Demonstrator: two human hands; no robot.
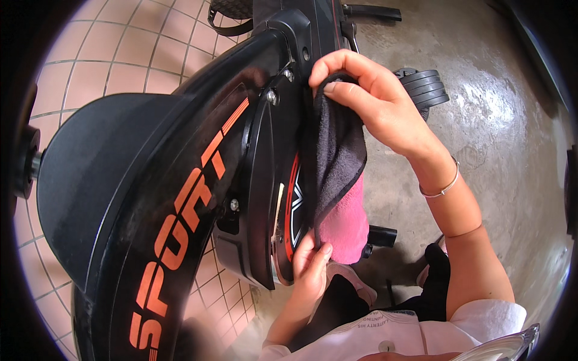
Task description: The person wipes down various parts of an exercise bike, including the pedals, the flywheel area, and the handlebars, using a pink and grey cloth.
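Observation:
My left hand (312,264) pinches the lower edge of a cloth (345,225) between thumb and fingers. Higher up, my right hand (368,97) grips the cloth's top end, thumb over the folded edge. One face of the cloth is dark grey or black, the other pink. It hangs stretched between both hands, alongside the black side cover (295,180) of what looks like an exercise bike. Whether the cloth touches the cover cannot be told. The bike's black curved frame (203,149) carries large orange lettering.
Screws (271,96) show along the cover. A broad black panel (104,171) juts out left. Up top is a strapped pedal (230,18); a ribbed black part (424,88) lies beyond my right wrist. Pink tiles (122,45) meet a grey concrete floor (487,162).

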